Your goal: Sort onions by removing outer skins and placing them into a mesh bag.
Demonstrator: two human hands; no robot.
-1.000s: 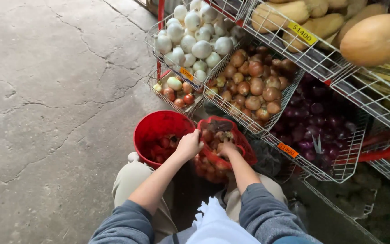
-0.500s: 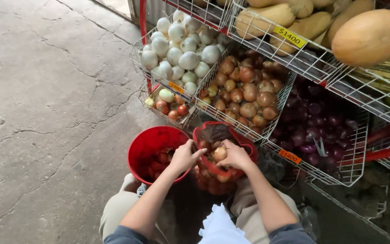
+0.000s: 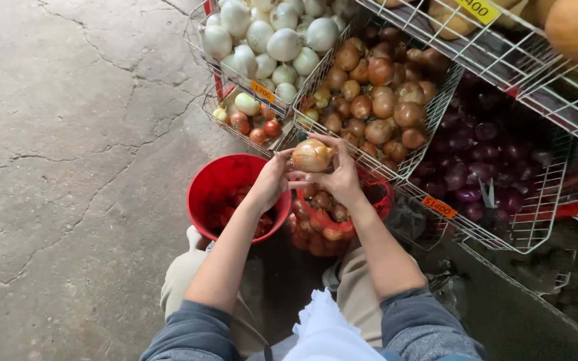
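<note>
Both of my hands hold one yellow onion [image 3: 312, 155] up in front of me. My left hand [image 3: 270, 179] grips its left side and my right hand [image 3: 336, 173] cups it from the right and below. Right under the hands sits a red mesh sack [image 3: 332, 224] filled with brown onions. A red bucket [image 3: 219, 184] with onion skins inside stands just left of the sack, below my left wrist.
Wire baskets on a rack hold white onions [image 3: 262, 37], brown onions [image 3: 376, 93], purple onions [image 3: 483, 167] and small tomatoes [image 3: 252, 120]. Squashes [image 3: 576, 27] lie on the upper shelf. Cracked concrete floor [image 3: 68, 167] spreads to the left. My knees are bent below.
My hands have lifted an onion out of the red mesh sack and raised it up toward the brown onion basket. The view has moved closer to the rack.
</note>
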